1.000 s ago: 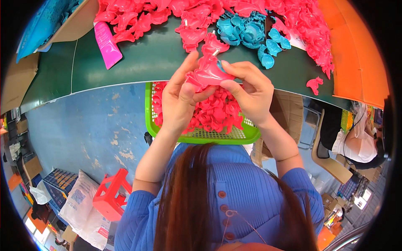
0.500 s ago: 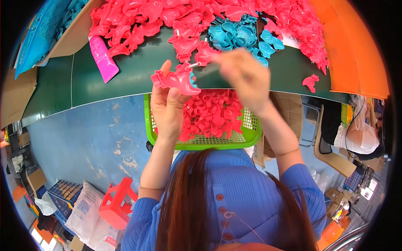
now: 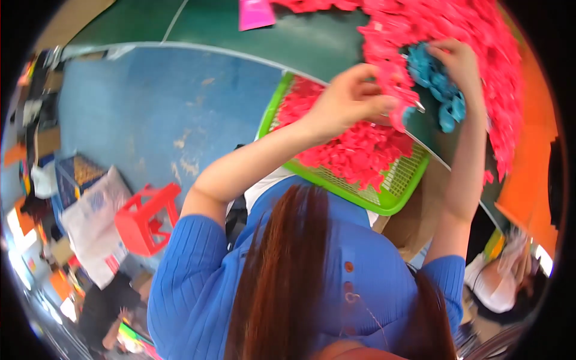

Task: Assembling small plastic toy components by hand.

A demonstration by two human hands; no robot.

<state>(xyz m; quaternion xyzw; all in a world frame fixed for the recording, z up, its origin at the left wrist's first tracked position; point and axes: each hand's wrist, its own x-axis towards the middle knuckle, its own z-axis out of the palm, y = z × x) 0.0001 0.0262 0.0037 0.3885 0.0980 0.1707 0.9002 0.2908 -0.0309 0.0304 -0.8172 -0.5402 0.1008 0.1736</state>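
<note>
And here's the left hand (image 3: pixel 345 103), out over the far side of the green basket (image 3: pixel 391 210), fingers closed firmly on a glossy pink plastic shell (image 3: pixel 396 114). That shell sits tilted just above the basket's far rim, a short silvery metal pin (image 3: pixel 420 107) poking out of it and a touch of teal showing at its lower end.

Over to the right hand (image 3: pixel 463 67), farther out beyond the basket and to its right: fingers bent, thumb and forefinger slightly apart, tips right at the cluster of teal plastic shells (image 3: pixel 433 75). Whether they have hold of one, I cannot tell; it's too small and blurred.

The dark green desk (image 3: pixel 324 42) runs beyond the basket, its edge crossing over the basket's far side. On it, a great heap of pink plastic shells (image 3: pixel 444 24) spreads beyond and right of the basket, hemming in the teal ones. A magenta tube (image 3: pixel 256 14), cut off by the frame, lies beyond the basket to the left. Inside the basket, a pile of small pink plastic pieces (image 3: pixel 360 159). Well left of the basket, on the blue floor (image 3: pixel 138 120), a red plastic stool (image 3: pixel 144 219).
</note>
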